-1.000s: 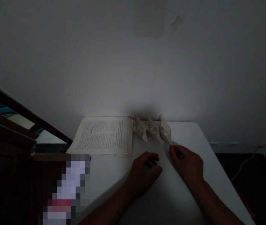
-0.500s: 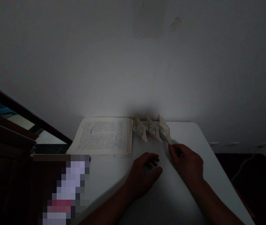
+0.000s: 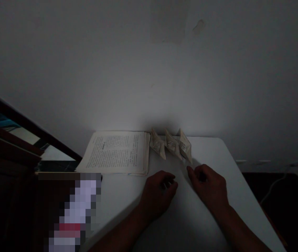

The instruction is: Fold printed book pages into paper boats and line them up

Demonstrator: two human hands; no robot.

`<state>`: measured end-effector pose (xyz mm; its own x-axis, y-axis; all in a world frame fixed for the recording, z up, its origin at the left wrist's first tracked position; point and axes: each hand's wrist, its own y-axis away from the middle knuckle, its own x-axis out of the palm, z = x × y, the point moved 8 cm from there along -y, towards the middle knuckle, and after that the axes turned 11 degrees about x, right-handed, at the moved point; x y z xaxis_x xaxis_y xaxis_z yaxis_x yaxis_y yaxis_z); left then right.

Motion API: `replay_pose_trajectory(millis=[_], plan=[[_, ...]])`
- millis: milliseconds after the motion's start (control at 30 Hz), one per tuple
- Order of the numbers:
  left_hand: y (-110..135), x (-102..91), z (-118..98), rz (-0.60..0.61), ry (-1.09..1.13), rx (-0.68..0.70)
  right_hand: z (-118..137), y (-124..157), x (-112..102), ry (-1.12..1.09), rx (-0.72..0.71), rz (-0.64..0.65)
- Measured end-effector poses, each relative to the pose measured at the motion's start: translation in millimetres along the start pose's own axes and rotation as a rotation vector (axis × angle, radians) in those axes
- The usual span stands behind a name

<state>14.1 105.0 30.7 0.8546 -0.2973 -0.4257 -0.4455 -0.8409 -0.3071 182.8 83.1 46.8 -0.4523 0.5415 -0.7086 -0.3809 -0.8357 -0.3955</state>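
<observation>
Three folded paper boats stand in a row at the table's far side: a left boat [image 3: 158, 143], a middle boat [image 3: 173, 144] and a right boat [image 3: 185, 145]. Printed text shows on their paper. My right hand [image 3: 208, 183] is just in front of the right boat's near tip, a little apart from it. Its fingers are loosely bent, with nothing seen in them. My left hand [image 3: 158, 191] hovers over the table nearer to me, fingers curled and the thumb apart from them, holding nothing visible.
A stack of printed sheets [image 3: 117, 152] lies left of the boats on the white table [image 3: 209, 150]. Behind the table rises a wall [image 3: 112, 70]. A dark wooden frame [image 3: 30, 122] is at the left, and a pale cable [image 3: 273, 189] hangs at the right.
My right hand has let go of the right boat's near tip and drawn back slightly toward me. My left hand has shifted a little left, its thumb closer to the fingers.
</observation>
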Motion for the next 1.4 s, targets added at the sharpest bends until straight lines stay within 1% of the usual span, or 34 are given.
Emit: replay_pose_trajectory(millis=[67,133,233,300,400,467,533,600,767,900,967,1067,1133,1267,1333,1400], plan=[[-1.8,-5.6,1.4,-0.022,-0.119,0.018,6.0,5.2,3.0,-0.038,-0.072,0.038],[-2.9,-10.2,2.7,-0.046,-0.197,0.028,12.8,12.2,8.9,-0.072,-0.154,0.105],[-2.5,-11.3,5.1,-0.055,-0.230,0.025,20.9,22.6,20.6,-0.080,-0.251,0.221],[-1.2,-9.1,6.4,-0.042,-0.246,0.025,22.9,26.2,28.0,-0.059,-0.271,0.284],[0.5,-5.4,5.9,-0.025,-0.298,0.065,21.8,26.3,37.1,-0.032,-0.249,0.371],[0.9,-2.9,2.2,-0.018,-0.340,0.138,19.4,24.8,40.7,-0.041,-0.211,0.416],[1.2,0.3,-1.7,0.002,-0.380,0.213,16.1,22.9,42.1,-0.065,-0.164,0.438],[1.6,3.8,-3.3,0.035,-0.421,0.256,13.6,21.7,42.7,-0.094,-0.127,0.449],[2.8,11.8,-0.8,0.127,-0.493,0.281,11.0,20.1,45.7,-0.132,-0.067,0.478],[2.0,17.6,2.8,0.181,-0.519,0.283,11.1,18.5,46.3,-0.119,-0.058,0.460],[0.5,16.6,4.2,0.191,-0.529,0.272,10.3,18.0,47.0,-0.118,-0.053,0.455],[-4.1,3.1,4.7,0.157,-0.552,0.231,7.9,17.3,48.9,-0.111,-0.036,0.456],[-8.3,-15.9,5.8,0.095,-0.616,0.167,6.8,17.3,50.6,-0.099,-0.027,0.462],[-11.8,-59.2,13.6,0.001,-0.824,-0.009,6.9,17.9,52.5,-0.098,-0.022,0.474],[-10.5,-72.4,18.8,0.004,-0.879,-0.059,8.2,17.9,52.5,-0.095,-0.034,0.472],[-7.8,-81.1,25.9,0.009,-0.904,-0.115,8.7,17.7,52.6,-0.080,-0.043,0.468]])
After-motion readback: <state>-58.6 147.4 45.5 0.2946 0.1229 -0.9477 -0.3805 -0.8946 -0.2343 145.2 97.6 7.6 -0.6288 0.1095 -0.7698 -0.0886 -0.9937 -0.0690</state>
